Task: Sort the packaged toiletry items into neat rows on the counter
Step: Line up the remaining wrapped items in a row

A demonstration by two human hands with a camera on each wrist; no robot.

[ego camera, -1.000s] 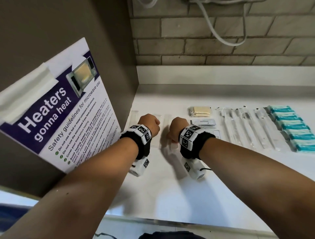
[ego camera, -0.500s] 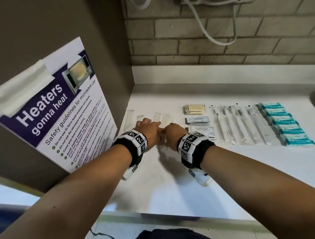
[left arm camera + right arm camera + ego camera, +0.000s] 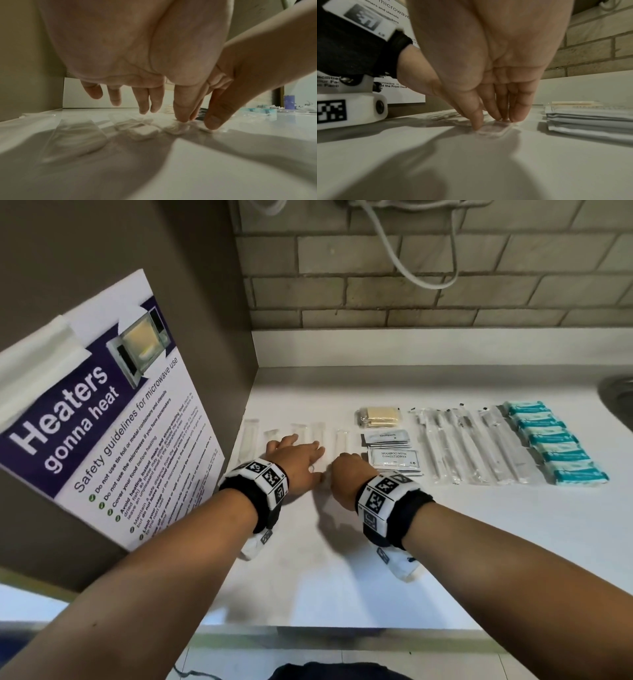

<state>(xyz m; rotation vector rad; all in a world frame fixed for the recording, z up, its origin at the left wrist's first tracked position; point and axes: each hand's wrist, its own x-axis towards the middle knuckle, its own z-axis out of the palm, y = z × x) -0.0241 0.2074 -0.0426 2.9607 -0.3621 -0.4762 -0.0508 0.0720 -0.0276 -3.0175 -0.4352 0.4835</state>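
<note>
Since a second ago both hands have uncurled from fists and reached forward onto the row of clear packets at the left of the counter. The left hand now lies with fingers straight and spread, tips down on the packets, clasping nothing. The right hand keeps its fingers straight and close together, fingertips pressing the near end of one clear packet against the counter. Just right of them sit the stacked shampoo sachets, with a tan packet behind, then wrapped toothbrushes and a column of teal soap bars. A microwave safety poster hangs on the left wall.
</note>
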